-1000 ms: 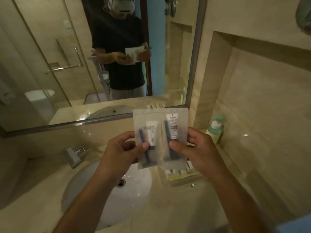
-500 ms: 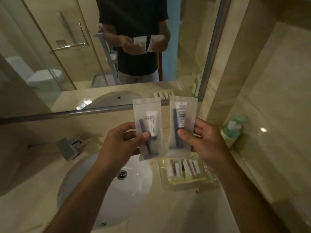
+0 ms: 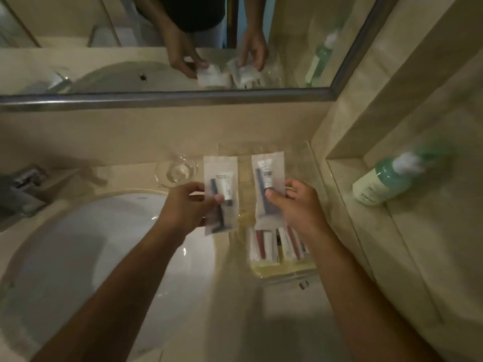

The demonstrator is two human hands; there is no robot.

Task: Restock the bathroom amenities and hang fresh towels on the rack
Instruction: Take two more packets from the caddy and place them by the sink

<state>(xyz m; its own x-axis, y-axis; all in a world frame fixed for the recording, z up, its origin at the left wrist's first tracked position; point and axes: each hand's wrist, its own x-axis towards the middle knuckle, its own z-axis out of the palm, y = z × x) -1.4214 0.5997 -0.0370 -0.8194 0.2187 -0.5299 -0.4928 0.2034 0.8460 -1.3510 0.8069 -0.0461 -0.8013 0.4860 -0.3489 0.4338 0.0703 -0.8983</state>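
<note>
My left hand (image 3: 183,205) pinches a clear dental kit packet (image 3: 220,173) with a dark toothbrush and a small white tube inside. My right hand (image 3: 298,205) pinches a second, like packet (image 3: 268,165). Both packets are held upright, side by side and apart, over the beige counter by the basin. Below the right packet a clear amenity tray (image 3: 285,273) holds several small red-and-white wrapped items.
A white sink basin (image 3: 78,257) lies to the left, with a chrome faucet (image 3: 23,186) behind it. A clear glass dish (image 3: 176,171) sits near the backsplash. A green pump bottle (image 3: 392,176) stands in the wall niche at right. The mirror (image 3: 183,48) runs above.
The view has tilted down toward the counter. Both hands have lowered the packets toward the tray and moved them further apart. The grips look the same.
</note>
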